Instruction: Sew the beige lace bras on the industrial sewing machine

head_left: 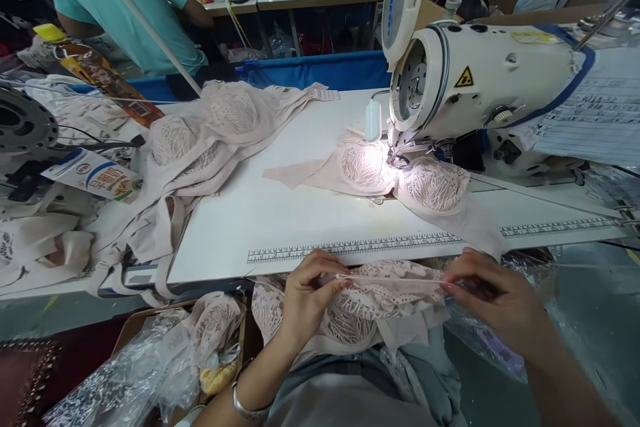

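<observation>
Over my lap, my left hand [314,300] and my right hand [493,297] pinch the two ends of a thin pale strip [395,279], stretched almost straight between them. Behind and below it, several pale pink lace bra pieces [350,320] lie across my lap. On the table, a pale pink bra [433,183] sits spread under the needle area of a sewing machine [450,80], whose lamp lights the lace. One end of this bra hangs over the table edge near my right hand.
A heap of bras [210,127] lies left on the white table [225,227], beside a drink bottle [100,73]. A ruler strip [360,245] runs along the front edge. Below left stands a box with plastic bags [150,360]. A person in a teal shirt [125,7] is beyond.
</observation>
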Available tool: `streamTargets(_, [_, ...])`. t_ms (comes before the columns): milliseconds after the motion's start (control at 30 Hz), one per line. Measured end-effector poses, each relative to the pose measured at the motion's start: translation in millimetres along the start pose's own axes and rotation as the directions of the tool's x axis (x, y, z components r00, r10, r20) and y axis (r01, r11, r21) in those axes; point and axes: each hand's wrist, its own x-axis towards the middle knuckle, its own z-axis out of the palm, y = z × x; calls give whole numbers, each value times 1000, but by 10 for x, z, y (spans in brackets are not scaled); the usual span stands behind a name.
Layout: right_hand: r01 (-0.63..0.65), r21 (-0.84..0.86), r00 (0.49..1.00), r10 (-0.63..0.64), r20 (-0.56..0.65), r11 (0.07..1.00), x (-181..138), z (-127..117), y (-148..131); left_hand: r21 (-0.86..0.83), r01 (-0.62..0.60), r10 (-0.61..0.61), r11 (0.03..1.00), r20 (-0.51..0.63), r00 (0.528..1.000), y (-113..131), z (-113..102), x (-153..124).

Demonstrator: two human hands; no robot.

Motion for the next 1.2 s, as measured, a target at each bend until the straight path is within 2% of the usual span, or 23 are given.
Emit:
streamTargets(33, [-11,58,999,9,34,998,-3,-49,16,-48,26,-23,999,55,998,23,-13,19])
streamTargets(100, [-5,158,995,-10,95,987,-9,-131,27,-93,98,-70,991,259,963,93,-34,73])
streamTargets(167, [7,190,985,-39,165,982,0,-150,-31,-42,104,-69,994,499,864,179,-12,131])
streamTargets(200, [9,172,978,-44,202,985,12,-128,-89,-5,64,-49,998,592,804,218,24,152])
streamTargets(233, [9,138,970,-42,239,990,27,-85,-159,25,5,-20,1000,656,755,250,79,165])
streamTargets(267, [13,95,962,-38,270,995,44,-27,-233,49,-53,5,997,685,729,272,147,169])
streamTargets(333, [32,25,957,-38,289,999,72,105,-353,92,-125,30,988,676,736,287,300,153])
streamTargets(400, [62,-4,958,-59,282,998,73,202,-392,117,-150,43,982,632,774,272,425,127])
streamTargets(467, [44,-3,961,-41,274,999,46,229,-342,107,-150,57,983,596,801,248,487,116])
streamTargets(567, [-44,26,973,37,229,999,-1,168,-184,82,-84,24,993,561,827,220,482,136])
streamTargets(633, [-39,55,972,25,234,998,-2,111,-93,64,-30,-11,998,557,830,208,456,158])
streamTargets(800, [68,130,932,-110,346,989,71,38,-42,11,21,-24,1000,567,824,203,436,191])
streamTargets(933, [62,61,966,-75,248,996,73,22,-61,7,33,-32,999,560,828,212,457,204])
streamTargets(1033, [126,18,980,-127,153,992,62,11,-51,5,46,-41,999,559,828,209,470,209])
streamTargets(1200, [274,78,936,-284,206,959,125,-2,-53,8,55,-50,998,567,822,207,468,215])
